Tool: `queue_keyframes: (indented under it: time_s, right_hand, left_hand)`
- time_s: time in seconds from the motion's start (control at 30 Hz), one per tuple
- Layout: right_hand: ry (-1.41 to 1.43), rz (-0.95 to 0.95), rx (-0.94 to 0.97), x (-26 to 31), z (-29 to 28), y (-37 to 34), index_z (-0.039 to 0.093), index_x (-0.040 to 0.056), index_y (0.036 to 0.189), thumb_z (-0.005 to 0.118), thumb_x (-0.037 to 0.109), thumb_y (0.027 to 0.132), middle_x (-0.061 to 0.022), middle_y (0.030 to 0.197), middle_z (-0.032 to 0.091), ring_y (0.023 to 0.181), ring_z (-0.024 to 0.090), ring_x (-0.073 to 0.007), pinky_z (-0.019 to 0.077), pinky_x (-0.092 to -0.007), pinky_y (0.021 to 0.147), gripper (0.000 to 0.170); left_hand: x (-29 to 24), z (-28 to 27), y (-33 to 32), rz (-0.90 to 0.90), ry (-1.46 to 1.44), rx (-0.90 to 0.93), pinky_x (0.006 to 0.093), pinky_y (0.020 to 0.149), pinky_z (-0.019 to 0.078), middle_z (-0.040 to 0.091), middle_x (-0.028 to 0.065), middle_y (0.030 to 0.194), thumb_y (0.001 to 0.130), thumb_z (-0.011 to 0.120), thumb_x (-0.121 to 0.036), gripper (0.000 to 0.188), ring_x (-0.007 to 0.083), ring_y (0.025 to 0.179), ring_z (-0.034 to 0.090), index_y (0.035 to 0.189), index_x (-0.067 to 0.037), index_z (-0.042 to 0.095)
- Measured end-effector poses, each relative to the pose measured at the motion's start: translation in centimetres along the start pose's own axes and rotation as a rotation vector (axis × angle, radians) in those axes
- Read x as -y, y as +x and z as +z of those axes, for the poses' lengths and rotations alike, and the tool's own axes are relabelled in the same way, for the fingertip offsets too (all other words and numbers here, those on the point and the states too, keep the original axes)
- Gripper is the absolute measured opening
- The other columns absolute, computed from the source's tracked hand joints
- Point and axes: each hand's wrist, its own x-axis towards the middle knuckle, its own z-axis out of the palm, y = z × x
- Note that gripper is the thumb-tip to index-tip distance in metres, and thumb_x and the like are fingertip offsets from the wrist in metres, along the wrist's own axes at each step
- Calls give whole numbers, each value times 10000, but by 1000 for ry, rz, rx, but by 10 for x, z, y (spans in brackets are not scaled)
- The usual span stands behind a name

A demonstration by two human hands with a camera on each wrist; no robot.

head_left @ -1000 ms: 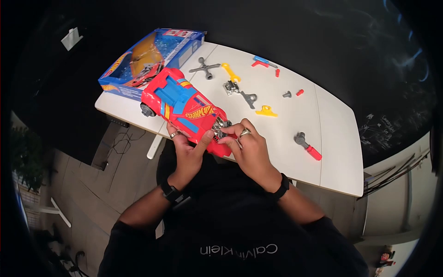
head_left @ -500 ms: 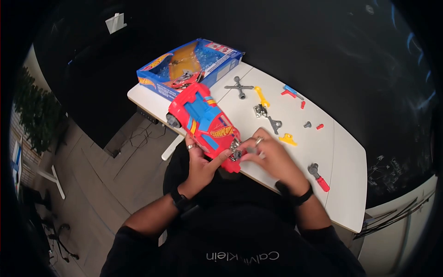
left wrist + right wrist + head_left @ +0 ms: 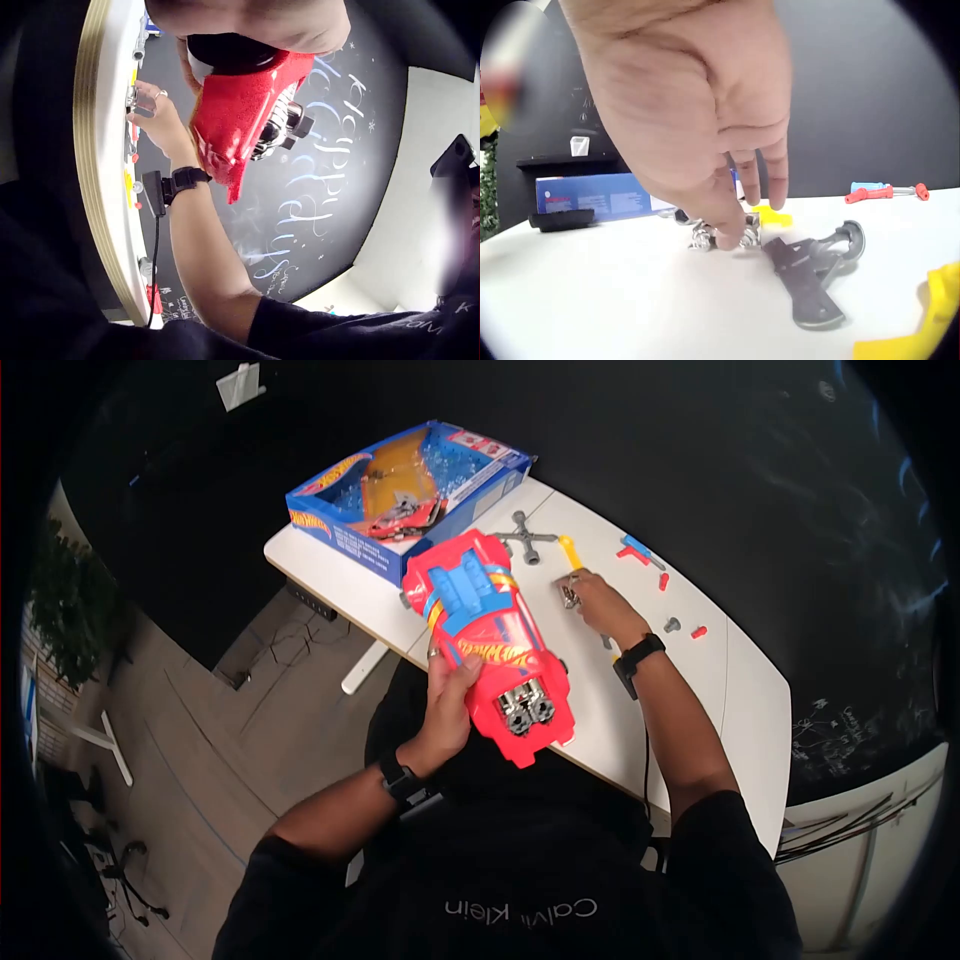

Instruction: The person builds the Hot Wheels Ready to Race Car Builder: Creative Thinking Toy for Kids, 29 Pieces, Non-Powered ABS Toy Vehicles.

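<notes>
My left hand (image 3: 447, 705) grips the side of a red toy car (image 3: 500, 625) with blue and yellow markings, tilted up over the table's near edge. A chrome engine (image 3: 525, 707) sits in the car's near end; the left wrist view shows it projecting from the red body (image 3: 232, 112). Across the table, my right hand (image 3: 605, 608) pinches a second chrome engine piece (image 3: 570, 593), low over the white top. In the right wrist view the thumb covers part of this piece (image 3: 702, 237). Beside it lies a dark grey bracket-like part (image 3: 810, 281).
A blue toy box (image 3: 345, 540) stands at the far left of the white table (image 3: 740, 700). Around the right hand lie a grey cross wrench (image 3: 525, 537), a yellow wrench (image 3: 570, 550), a blue and red toy tool (image 3: 637, 550), a grey bolt (image 3: 672, 625) and a red peg (image 3: 699, 632).
My right hand has left the car's engine end and reached away to the chrome piece on the table. The left hand has turned the car so its engine end points toward me.
</notes>
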Motion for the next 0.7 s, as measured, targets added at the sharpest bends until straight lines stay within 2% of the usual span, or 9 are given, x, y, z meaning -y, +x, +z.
queue_keyframes:
  time_s: [0.1,0.23,0.33,0.4,0.47,0.53,0.57,0.63,0.7]
  right_hand:
    - [90,43,-61,19,-3,-1,651,85,1196,674,-121,798,-148,1186,634,1090,600,-388,512,-438,972,448]
    - [-72,102,-62,36,-9,1,655,83,1226,714,-48,808,-144,1161,626,1101,598,-385,507,-431,979,443]
    - [-222,71,-147,51,-30,-13,648,61,1259,733,14,820,-146,1171,617,1108,603,-363,520,-427,962,450]
    - [-122,64,-278,50,-44,-24,676,69,1267,695,93,855,-157,1176,613,1134,602,-322,532,-463,910,413]
    - [33,143,-330,63,-66,-45,680,32,1208,728,80,836,-158,1193,615,1103,617,-301,533,-446,905,378]
    - [343,128,-592,67,-84,-66,657,-12,1140,793,82,829,-161,1160,638,984,678,-245,574,-394,793,353]
    - [341,132,-592,79,-95,-79,657,-12,1140,793,82,829,-161,1160,638,984,678,-245,574,-394,793,353]
    - [858,264,-638,112,-112,-105,629,-24,1093,833,57,827,-138,1085,656,890,697,-157,586,-301,646,344]
    - [977,235,-610,136,-117,-125,623,-17,1091,829,43,835,-125,1082,646,876,690,-130,576,-261,608,334]
  left_hand:
    - [1,4,2,-7,-3,63,380,1099,463,515,105,1403,1039,575,-137,552,181,1263,547,1500,-64,282]
    - [9,8,4,67,67,65,428,1125,447,535,128,1413,1009,584,-134,516,226,1306,553,1459,-55,346]
    - [7,17,6,75,-32,74,374,1078,490,509,127,1392,995,637,-53,596,181,1255,556,1470,-77,278]
    - [7,24,9,82,-41,57,384,1068,501,505,129,1393,1001,634,-51,597,182,1262,557,1467,-81,262]
    - [9,29,11,82,-50,66,385,1066,506,511,126,1386,999,641,-44,590,184,1262,561,1454,-82,268]
    - [12,32,11,76,-60,74,386,1064,510,517,124,1380,996,647,-37,583,185,1262,565,1442,-84,274]
    - [16,32,11,77,-16,100,388,1069,511,522,122,1376,987,656,-17,578,191,1263,570,1425,-81,285]
    - [21,32,11,67,41,135,390,1074,512,528,120,1372,977,665,2,573,196,1263,575,1408,-78,296]
    - [26,36,10,82,91,178,388,1064,529,539,126,1369,956,679,40,583,205,1251,592,1389,-71,305]
